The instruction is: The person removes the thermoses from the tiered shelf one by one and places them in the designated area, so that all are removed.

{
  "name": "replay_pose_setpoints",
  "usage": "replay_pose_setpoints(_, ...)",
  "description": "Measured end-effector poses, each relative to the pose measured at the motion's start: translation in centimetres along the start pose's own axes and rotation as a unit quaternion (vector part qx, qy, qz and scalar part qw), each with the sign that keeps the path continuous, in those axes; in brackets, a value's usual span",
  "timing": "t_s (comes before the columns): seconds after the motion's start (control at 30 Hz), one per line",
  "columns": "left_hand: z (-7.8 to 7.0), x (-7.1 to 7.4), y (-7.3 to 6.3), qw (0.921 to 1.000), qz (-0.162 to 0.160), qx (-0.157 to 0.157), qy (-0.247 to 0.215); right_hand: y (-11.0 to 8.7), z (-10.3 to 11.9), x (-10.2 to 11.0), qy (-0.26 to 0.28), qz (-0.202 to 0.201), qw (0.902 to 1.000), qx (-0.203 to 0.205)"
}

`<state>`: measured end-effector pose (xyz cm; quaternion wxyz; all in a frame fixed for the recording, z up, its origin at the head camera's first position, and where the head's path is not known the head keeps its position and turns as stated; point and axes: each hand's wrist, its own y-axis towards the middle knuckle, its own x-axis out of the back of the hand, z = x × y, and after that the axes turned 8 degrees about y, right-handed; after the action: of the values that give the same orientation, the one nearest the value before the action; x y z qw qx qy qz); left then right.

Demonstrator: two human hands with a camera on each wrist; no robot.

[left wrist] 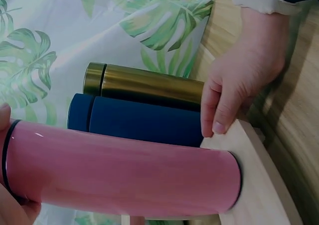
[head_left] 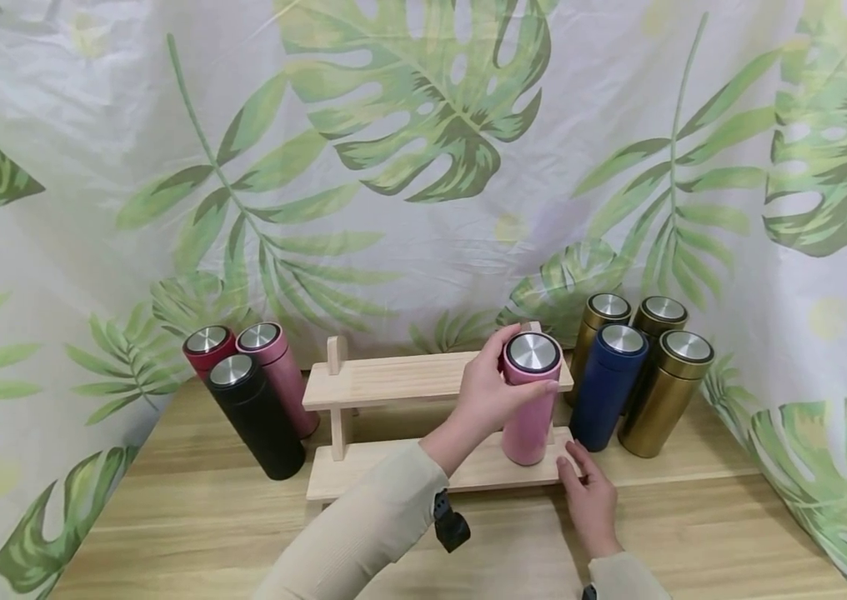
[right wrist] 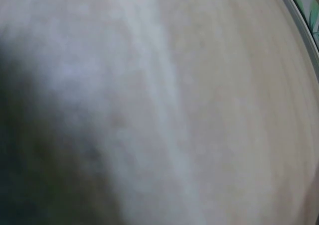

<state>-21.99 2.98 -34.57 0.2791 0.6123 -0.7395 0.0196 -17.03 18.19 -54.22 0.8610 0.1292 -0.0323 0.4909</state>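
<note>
My left hand (head_left: 491,383) grips a pink thermos flask (head_left: 530,425) around its upper part, just below the silver lid. The flask stands nearly upright at the right end of the lower tier of a wooden two-tier shelf (head_left: 408,471). Whether its base touches the board is hard to tell. At that same end, my right hand (head_left: 592,504) holds the corner of the lower board between thumb and fingers, also visible as the right hand (left wrist: 249,68) in the left wrist view. The right wrist view is blurred and shows no clear hand.
Right of the shelf stand a blue flask (head_left: 608,387) and several gold or dark flasks, including a gold flask (head_left: 664,396). On the left are a black flask (head_left: 258,417), another pink flask (head_left: 284,375) and a red flask (head_left: 202,354). A leaf-patterned curtain (head_left: 423,250) hangs behind the table (head_left: 168,500).
</note>
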Motion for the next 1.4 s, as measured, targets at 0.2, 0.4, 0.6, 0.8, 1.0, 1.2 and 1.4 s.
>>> replay_pose_setpoints(0.2,1.1,0.5,-1.0,0.9966,-0.076,-0.027,-0.016,-0.1,0.0,0.0,0.002,-0.002,1.0000,-0.006)
replay_pose_setpoints(0.4,2.3,1.8,-2.3,0.9885,-0.131,-0.075,0.002,-0.5,-0.2,-0.1,0.008,-0.001,1.0000,-0.003)
replay_pose_setpoints(0.6,2.6,3.7,-3.9,0.9706,-0.170,-0.164,0.049,-0.7,-0.2,0.0,-0.005,-0.007,0.9999,-0.010)
replay_pose_setpoints(0.8,3.0,5.8,-5.1,0.9402,-0.217,-0.250,0.078,-0.5,-0.2,0.0,-0.006,-0.008,0.9997,-0.020)
replay_pose_setpoints(1.0,3.2,7.9,-6.0,0.9251,-0.249,-0.273,0.088,-0.1,-0.2,0.0,-0.007,-0.007,0.9998,-0.017)
replay_pose_setpoints(1.2,3.4,10.3,-7.0,0.9129,-0.301,-0.261,0.090,-0.1,0.0,0.0,0.003,-0.011,0.9999,-0.010)
replay_pose_setpoints(1.4,3.5,12.4,-7.7,0.8972,-0.346,-0.260,0.089,-0.3,0.2,0.0,0.018,-0.011,0.9998,-0.005)
